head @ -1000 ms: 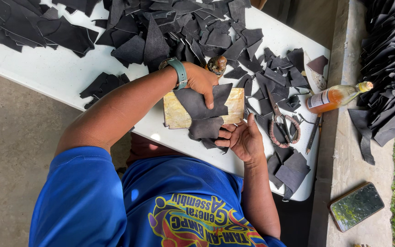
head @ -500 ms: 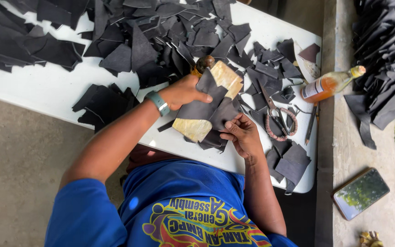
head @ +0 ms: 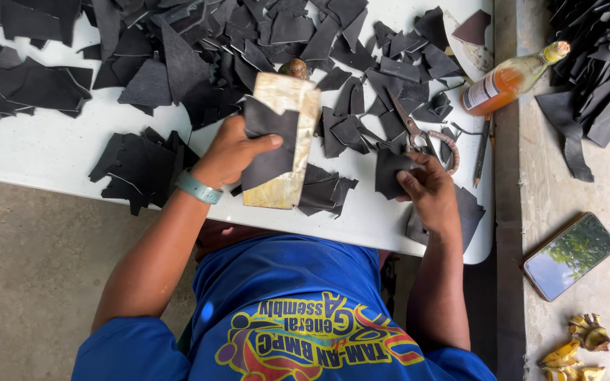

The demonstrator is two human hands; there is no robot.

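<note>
Two hands: left (head: 229, 152) grips one block (head: 284, 137), right (head: 428, 190) one black piece (head: 390, 171).

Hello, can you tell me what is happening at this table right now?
A person in a blue shirt works at a white table strewn with black leather scraps. The left hand presses a black piece against a pale wooden block. The right hand holds another black piece. Scissors and a bottle lie nearby.
</note>
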